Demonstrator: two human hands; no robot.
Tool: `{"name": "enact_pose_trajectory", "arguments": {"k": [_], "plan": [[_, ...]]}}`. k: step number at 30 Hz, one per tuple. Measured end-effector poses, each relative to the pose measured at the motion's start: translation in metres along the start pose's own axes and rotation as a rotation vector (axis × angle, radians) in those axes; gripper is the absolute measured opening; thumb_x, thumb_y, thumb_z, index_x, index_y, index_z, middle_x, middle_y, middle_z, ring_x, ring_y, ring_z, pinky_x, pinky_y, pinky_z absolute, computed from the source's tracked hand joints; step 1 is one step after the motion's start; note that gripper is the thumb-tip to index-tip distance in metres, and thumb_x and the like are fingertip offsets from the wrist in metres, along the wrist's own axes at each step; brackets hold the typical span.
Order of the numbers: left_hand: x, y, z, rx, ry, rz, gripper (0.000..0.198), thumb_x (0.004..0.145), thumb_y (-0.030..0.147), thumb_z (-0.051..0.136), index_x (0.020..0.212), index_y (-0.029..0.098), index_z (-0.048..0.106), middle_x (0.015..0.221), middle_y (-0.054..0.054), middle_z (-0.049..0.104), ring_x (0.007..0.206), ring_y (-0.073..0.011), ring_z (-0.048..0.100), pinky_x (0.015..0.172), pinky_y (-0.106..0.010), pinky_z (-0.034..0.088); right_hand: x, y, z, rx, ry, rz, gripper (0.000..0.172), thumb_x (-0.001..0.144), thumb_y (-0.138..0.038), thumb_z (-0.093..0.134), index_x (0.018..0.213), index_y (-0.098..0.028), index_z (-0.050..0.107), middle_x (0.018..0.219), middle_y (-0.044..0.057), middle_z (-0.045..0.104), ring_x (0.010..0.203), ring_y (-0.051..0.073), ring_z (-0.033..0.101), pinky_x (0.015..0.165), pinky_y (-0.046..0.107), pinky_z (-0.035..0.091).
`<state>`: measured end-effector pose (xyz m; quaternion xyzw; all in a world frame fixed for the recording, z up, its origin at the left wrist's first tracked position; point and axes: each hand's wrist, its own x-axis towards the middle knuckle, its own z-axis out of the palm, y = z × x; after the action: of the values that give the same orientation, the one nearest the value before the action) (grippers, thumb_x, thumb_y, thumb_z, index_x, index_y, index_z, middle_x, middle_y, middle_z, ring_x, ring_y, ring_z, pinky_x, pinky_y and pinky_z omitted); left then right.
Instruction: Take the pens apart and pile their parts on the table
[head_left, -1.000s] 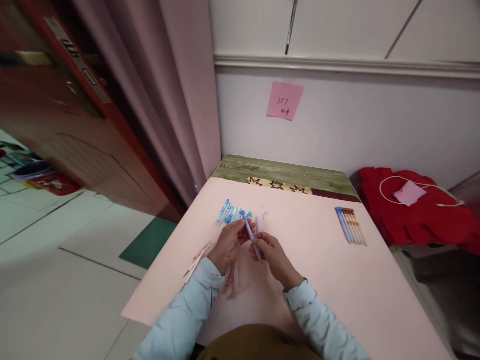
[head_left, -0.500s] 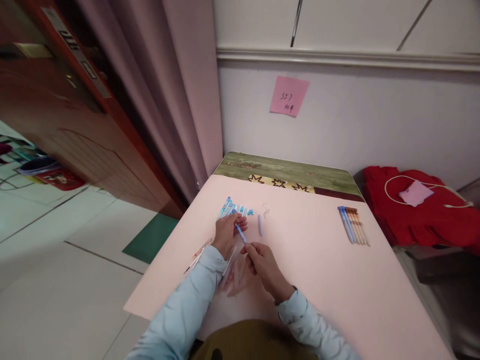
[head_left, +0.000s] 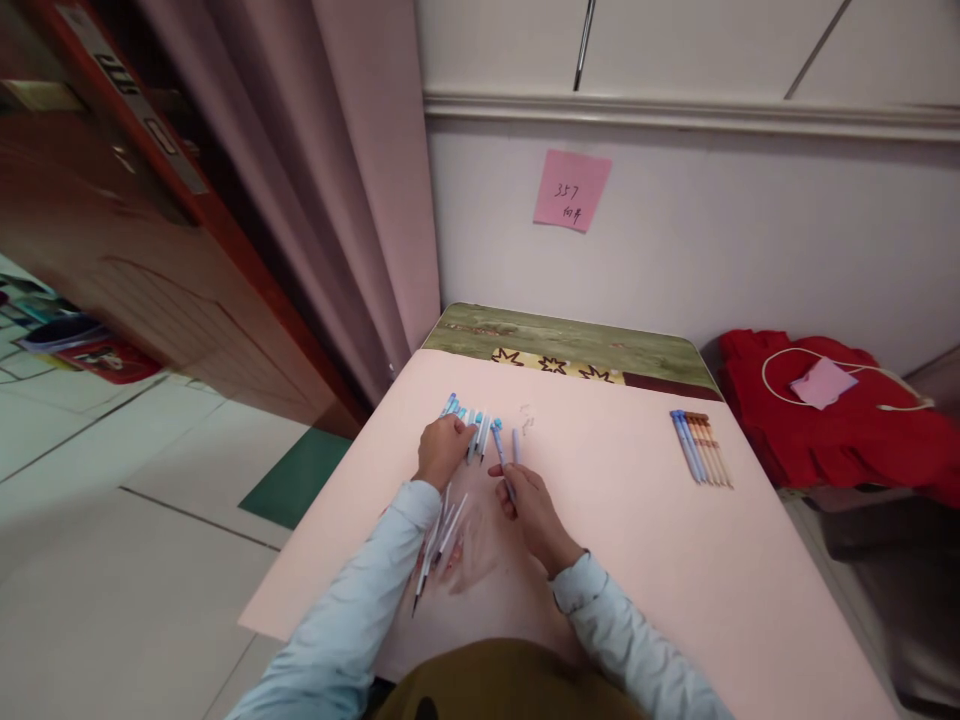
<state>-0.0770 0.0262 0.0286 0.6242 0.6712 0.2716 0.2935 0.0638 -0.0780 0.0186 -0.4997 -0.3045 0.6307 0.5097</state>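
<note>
Blue pen slants from the right hand, white refills beside the left fingers

From my remote seat I see the blue pen (head_left: 497, 442) a little left of the middle of the surface (head_left: 637, 560). Its long axis runs from the knobbed end, toward the far edge, down and slightly rightward to the end in the right hand (head_left: 529, 500). I have that hand grasping the lower end between thumb and fingers, so it is plainly the nearer one; the left hand (head_left: 442, 450) sits to the pen's left, apart from it.

What I judge matters most is the gap between them. There, white refills (head_left: 483, 438) with dark tips lie just right of the left fingertips, tips toward the near edge, roughly in line with the pen's slant. I read the left hand as closer to them. Its fingers curl down among the blue pen parts (head_left: 451, 403), and I cannot tell whether they pinch anything.

A pale blue tube (head_left: 516, 444) lies just beyond the right hand, pointing at the far edge. More loose refills (head_left: 440, 545) fan out nearer the near edge, while a row of blue and brown pens (head_left: 701, 450) lies well apart, by the right edge
</note>
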Motion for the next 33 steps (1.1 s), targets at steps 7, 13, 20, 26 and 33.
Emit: {"name": "enact_pose_trajectory", "arguments": {"k": [7, 13, 20, 26, 33], "plan": [[-0.052, 0.014, 0.005, -1.101, -0.459, -0.287, 0.031, 0.081, 0.039, 0.069, 0.093, 0.011, 0.071, 0.088, -0.013, 0.074, 0.076, -0.0182, 0.068, 0.078, -0.030, 0.053, 0.007, 0.007, 0.004, 0.445, -0.207, 0.246, 0.031, 0.080, -0.043, 0.070, 0.090, -0.015, 0.064, 0.053, -0.009, 0.040, 0.041, 0.004, 0.026, 0.041, 0.018, 0.015], [-0.053, 0.017, 0.001, -1.340, -0.573, -0.342, 0.026, 0.082, 0.027, 0.070, 0.101, 0.009, 0.073, 0.096, -0.016, 0.074, 0.087, -0.0202, 0.069, 0.085, -0.031, 0.053, 0.003, -0.007, 0.001, 0.716, -0.376, 0.372, 0.022, 0.083, -0.029, 0.074, 0.093, -0.012, 0.064, 0.054, -0.012, 0.029, 0.041, 0.001, 0.018, 0.040, 0.013, 0.018], [-0.055, 0.025, -0.001, -1.203, -0.435, -0.234, 0.029, 0.075, 0.037, 0.076, 0.082, 0.009, 0.073, 0.059, -0.001, 0.062, 0.045, -0.0080, 0.053, 0.049, -0.021, 0.047, 0.002, -0.015, 0.007, 0.461, -0.299, 0.209, 0.035, 0.077, -0.044, 0.079, 0.083, -0.014, 0.061, 0.057, -0.008, 0.045, 0.043, 0.002, 0.032, 0.042, 0.015, 0.025], [-0.068, 0.039, 0.003, -1.200, -0.348, -0.256, 0.035, 0.074, 0.044, 0.075, 0.083, 0.011, 0.070, 0.048, 0.005, 0.049, 0.033, -0.0113, 0.046, 0.033, -0.024, 0.038, -0.003, -0.009, 0.016, -0.103, -0.038, -0.191, 0.041, 0.084, -0.058, 0.064, 0.079, -0.017, 0.064, 0.059, -0.002, 0.056, 0.049, 0.010, 0.049, 0.048, 0.023, 0.037], [-0.063, 0.029, 0.007, -1.294, -0.462, -0.271, 0.033, 0.078, 0.043, 0.074, 0.089, 0.011, 0.073, 0.055, 0.000, 0.058, 0.054, -0.0152, 0.062, 0.056, -0.027, 0.053, -0.002, -0.017, 0.009, 0.354, -0.238, 0.110, 0.034, 0.084, -0.049, 0.070, 0.083, -0.016, 0.062, 0.053, -0.008, 0.043, 0.041, 0.004, 0.030, 0.040, 0.016, 0.025]]}}
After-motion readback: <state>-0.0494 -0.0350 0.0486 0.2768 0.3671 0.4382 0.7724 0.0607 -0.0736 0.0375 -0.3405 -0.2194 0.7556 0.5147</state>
